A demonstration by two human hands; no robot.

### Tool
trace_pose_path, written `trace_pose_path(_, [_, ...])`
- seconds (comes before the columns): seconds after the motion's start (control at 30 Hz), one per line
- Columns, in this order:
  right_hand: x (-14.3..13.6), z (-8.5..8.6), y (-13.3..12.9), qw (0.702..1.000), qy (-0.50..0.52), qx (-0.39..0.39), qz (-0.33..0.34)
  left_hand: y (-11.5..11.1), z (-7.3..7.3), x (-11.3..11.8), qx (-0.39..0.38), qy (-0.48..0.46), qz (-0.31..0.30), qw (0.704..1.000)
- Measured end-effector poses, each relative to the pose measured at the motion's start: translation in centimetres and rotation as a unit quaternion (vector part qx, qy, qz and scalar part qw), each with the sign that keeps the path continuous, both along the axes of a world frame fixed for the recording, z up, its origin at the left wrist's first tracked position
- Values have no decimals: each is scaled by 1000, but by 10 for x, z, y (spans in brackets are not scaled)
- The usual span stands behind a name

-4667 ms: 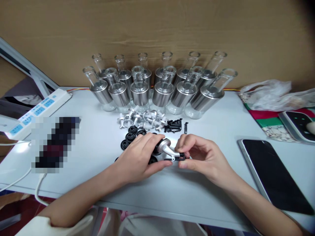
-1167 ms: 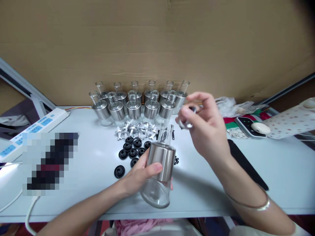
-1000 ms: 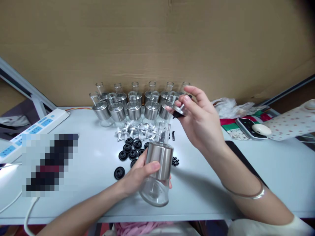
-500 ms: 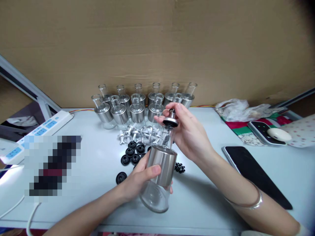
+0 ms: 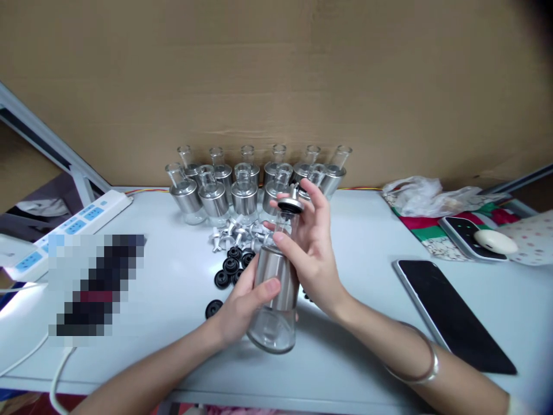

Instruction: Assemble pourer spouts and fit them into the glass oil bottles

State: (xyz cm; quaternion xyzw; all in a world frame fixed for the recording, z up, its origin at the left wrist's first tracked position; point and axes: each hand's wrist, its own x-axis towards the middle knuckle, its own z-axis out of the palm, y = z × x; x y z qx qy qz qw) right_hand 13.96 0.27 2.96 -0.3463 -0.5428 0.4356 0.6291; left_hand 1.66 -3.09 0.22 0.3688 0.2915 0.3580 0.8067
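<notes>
A brown cardboard panel [image 5: 276, 86] rises behind a pale table [image 5: 363, 242]. Two rows of upright glass bottles [image 5: 245, 199] with metal sleeves stand near the panel, a white power strip [image 5: 88, 216] lies to the left, and a dark-screened phone [image 5: 453, 314] lies to the right. The held bottle [image 5: 284, 271] is over the front half of the table, in front of the rows and between the person's hands; whether its base touches the surface cannot be told. Its long axis is tilted: the base is toward the person, the mouth points up and away, and the neck leans slightly right. The left hand [image 5: 242, 305] grips the metal sleeve, thumb across its front. The right hand [image 5: 317, 259] is curled around the neck, thumb in front and fingertips showing past its left side. A pourer [image 5: 290, 204] sits at the mouth, spout upward; how deeply it is seated is unclear. Silver spout pieces [image 5: 239, 231] lie heaped beyond the bottle, with black stoppers [image 5: 230, 265] grouped to its left. Tiny black parts [image 5: 307, 296] show beside the right hand, partly hidden.
</notes>
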Motion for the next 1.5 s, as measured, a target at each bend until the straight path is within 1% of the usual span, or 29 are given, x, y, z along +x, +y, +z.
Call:
trace_pose_path(0.1, [-6,-1,-4,999,38,-6,-9,-2,1,2,24,2,10,1000])
trace_pose_path(0.2, [-8,1,-7,998,60,-18,-23,-3,3,3,45,-4,13,999])
trace_pose_path(0.33, [-7,8,-11,997,53,-43,-32,-5,5,3,63,-7,23,998])
trace_pose_path(0.47, [-5,13,-14,997,43,-49,-31,-6,5,2,71,1,34,997])
trace_pose_path(0.57, [-5,14,-15,997,43,-54,-36,-7,6,3,63,-5,34,997])
trace_pose_path(0.7, [-6,15,-15,996,58,-53,-48,-8,8,5,27,-25,12,999])
trace_pose_path(0.8, [-6,14,-14,996,62,-48,-45,-8,9,5,6,-33,0,999])
trace_pose_path(0.9, [-6,15,-13,996,66,-45,-45,-8,9,5,-1,-39,2,999])
trace_pose_path(1.03, [-5,15,-12,995,64,-54,-46,-7,6,5,-6,-41,-4,999])
trace_pose_path(1.17, [-3,15,-11,997,57,-44,-37,-8,1,4,-1,-38,-18,999])
trace_pose_path(1.27, [1,24,-10,997,34,-54,-31,-11,-4,4,6,-83,-43,996])
trace_pose_path(1.33, [8,36,-8,998,29,-52,-29,-12,-5,4,14,-128,-45,991])
trace_pose_path(1.37, [14,43,-6,998,34,-38,-34,-12,-5,3,18,-144,-43,989])
trace_pose_path(1.4, [21,51,-3,998,36,-20,-52,-11,-5,3,23,-151,-42,987])
trace_pose_path(1.47, [39,63,4,989,39,45,-133,-10,-3,2,37,-143,-61,987])
trace_pose_path(1.5, [48,67,9,980,34,88,-177,-9,-3,2,45,-131,-79,987])
